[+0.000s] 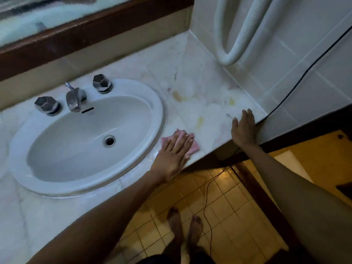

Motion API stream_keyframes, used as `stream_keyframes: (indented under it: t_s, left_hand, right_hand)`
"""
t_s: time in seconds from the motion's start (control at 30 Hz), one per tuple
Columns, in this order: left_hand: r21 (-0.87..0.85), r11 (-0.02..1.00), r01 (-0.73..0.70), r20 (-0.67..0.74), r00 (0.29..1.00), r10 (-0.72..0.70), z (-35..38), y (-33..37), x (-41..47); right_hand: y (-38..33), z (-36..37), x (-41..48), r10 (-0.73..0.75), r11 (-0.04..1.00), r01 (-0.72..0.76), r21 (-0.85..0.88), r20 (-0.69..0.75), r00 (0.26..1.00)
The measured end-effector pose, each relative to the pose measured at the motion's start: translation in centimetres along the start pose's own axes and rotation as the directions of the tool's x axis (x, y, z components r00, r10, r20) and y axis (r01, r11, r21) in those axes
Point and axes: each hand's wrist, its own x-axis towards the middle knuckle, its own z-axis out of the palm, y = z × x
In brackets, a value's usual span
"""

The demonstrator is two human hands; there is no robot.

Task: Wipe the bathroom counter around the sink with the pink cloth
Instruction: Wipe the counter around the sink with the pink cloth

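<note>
Head view, lower centre: cloth [192, 146] is pressed under flat left hand [172, 159]; right hand [243, 128] lies open, empty, on counter [200, 82] edge. Yellowish stains [178, 96], seemingly dried, may be smeared or missed.

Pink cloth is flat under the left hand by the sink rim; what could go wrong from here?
1. The pink cloth lies close to the counter front edge; an outward stroke by the left hand could push it off.
2. The yellowish stains sit beyond the cloth and may get missed.
3. The right hand rests beside the black cable, which could snag.
</note>
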Motion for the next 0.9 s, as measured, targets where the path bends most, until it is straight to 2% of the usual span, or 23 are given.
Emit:
stream_keyframes:
  t_s: [0.07, 0.17, 0.33, 0.43, 0.5, 0.57, 0.63, 0.7, 0.77, 0.9]
  left_hand:
    - [0.015, 0.999, -0.033, 0.018, 0.999, 0.033, -1.2, -2.0, -1.6]
    - [-0.028, 0.998, 0.049, -0.005, 0.999, -0.049, -1.6, -1.8, -1.6]
    - [-0.144, 0.926, 0.35, -0.085, 0.928, -0.364, -0.4, 0.6, 7.3]
    - [-0.205, 0.869, 0.451, -0.075, 0.878, -0.473, -0.2, 1.8, 12.7]
    - [-0.147, 0.914, 0.377, -0.061, 0.919, -0.389, 0.3, 3.0, 13.2]
    - [-0.078, 0.988, 0.13, 0.005, 0.991, -0.13, 0.3, 3.7, 11.5]
    - [-0.046, 0.994, -0.096, 0.05, 0.994, 0.099, -0.1, 3.0, 9.1]
    - [-0.029, 0.978, -0.205, 0.085, 0.975, 0.207, -1.0, 1.1, 7.7]
    - [-0.015, 0.982, -0.188, 0.108, 0.976, 0.189, -1.4, -0.7, 8.3]
    - [-0.006, 0.996, 0.087, 0.029, 0.996, -0.087, -1.1, 0.8, 13.6]
  right_hand:
    - [0.0, -0.3, 0.2, -0.01, 0.999, 0.01, -0.036, 0.001, 1.0]
    - [0.2, -0.3, 0.2, -0.037, 0.998, 0.037, -0.055, -0.005, 0.999]
    - [1.3, -0.8, 0.3, -0.098, 0.987, 0.101, -0.124, 0.031, 0.995]
    - [1.4, -1.3, 1.0, -0.104, 0.985, 0.111, -0.133, 0.059, 0.993]
    - [1.6, -1.6, 1.5, -0.116, 0.982, 0.126, -0.143, 0.08, 0.99]
    - [1.9, -2.0, 2.1, -0.133, 0.976, 0.147, -0.159, 0.097, 0.986]
    - [2.2, -2.6, 2.8, -0.149, 0.971, 0.166, -0.175, 0.107, 0.983]
    - [2.4, -3.2, 3.5, -0.144, 0.97, 0.163, -0.183, 0.113, 0.983]
    - [2.9, -3.8, 4.4, -0.134, 0.969, 0.155, -0.191, 0.122, 0.984]
    - [3.5, -4.2, 5.4, -0.188, 0.95, 0.22, -0.22, 0.158, 0.969]
